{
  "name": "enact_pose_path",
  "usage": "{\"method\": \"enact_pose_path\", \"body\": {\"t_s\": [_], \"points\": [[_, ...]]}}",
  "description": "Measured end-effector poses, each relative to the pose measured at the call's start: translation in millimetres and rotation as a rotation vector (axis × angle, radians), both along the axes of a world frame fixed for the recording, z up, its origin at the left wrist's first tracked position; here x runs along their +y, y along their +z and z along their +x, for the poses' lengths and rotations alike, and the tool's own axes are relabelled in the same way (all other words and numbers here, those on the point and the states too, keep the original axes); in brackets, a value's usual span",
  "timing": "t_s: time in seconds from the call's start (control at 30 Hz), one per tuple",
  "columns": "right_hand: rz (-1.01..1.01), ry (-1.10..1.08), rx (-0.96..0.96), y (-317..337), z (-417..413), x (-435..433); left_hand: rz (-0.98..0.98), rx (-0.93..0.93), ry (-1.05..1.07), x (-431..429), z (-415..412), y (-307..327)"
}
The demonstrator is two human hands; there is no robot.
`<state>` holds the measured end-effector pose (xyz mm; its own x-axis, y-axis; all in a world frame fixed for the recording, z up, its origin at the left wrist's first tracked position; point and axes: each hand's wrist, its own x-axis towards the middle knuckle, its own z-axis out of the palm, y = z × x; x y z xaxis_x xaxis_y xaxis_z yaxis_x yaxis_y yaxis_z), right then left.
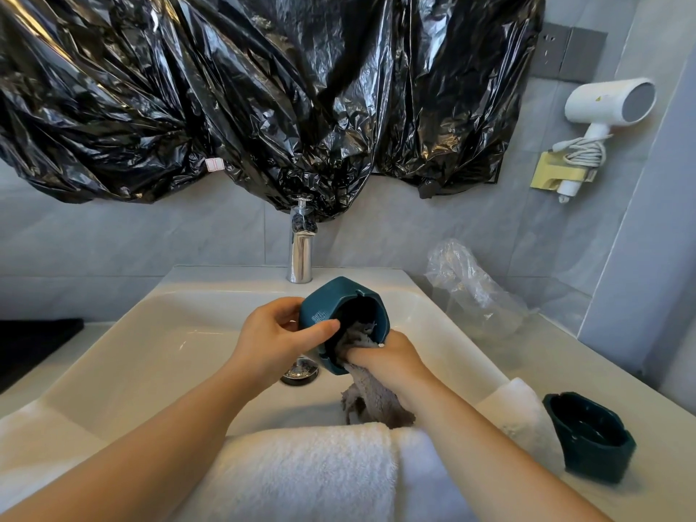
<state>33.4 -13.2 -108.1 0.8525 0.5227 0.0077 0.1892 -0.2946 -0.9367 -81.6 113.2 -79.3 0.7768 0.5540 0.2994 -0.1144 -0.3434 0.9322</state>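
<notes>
Teal ashtrays counted: two. The first ashtray (pixel 339 299) is held tilted over the sink (pixel 169 333), in front of the one faucet (pixel 300 250). It is gripped at its wall by the left hand (pixel 275 340), thumb and fingers curled round it. One grey cloth (pixel 373 401) is clutched by the right hand (pixel 391 357), fingers closed on it and pressed into the ashtray's mouth, with the tail hanging below. The second ashtray (pixel 591 442) is set on the tabletop at far right, well apart from both hands.
</notes>
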Motion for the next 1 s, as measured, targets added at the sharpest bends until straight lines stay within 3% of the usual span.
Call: {"method": "enact_pose_path", "body": {"t_s": [0.17,0.27,0.43,0.63,0.87,1.0], "points": [[-0.189,-0.274,-0.424,12.3,-7.5,-9.5,0.054,0.026,-0.031,-2.2,-0.6,0.9],[-0.183,-0.311,-0.533,16.0,-10.0,-11.4,0.056,0.023,-0.044,-2.2,-0.4,1.2],[-0.134,-0.23,-0.4,13.5,-5.2,-10.9,0.045,0.063,-0.03,0.8,-1.6,-0.4],[-0.02,-0.312,-0.246,15.4,-2.9,-15.9,0.051,0.159,-0.089,1.3,0.8,-3.9],[-0.029,-0.278,-0.26,14.6,-4.4,-13.4,0.034,0.151,-0.147,-2.5,3.6,-4.9],[-0.029,-0.233,-0.278,13.2,-2.9,-12.0,-0.006,0.042,-0.102,-4.1,4.5,-2.6]]}}
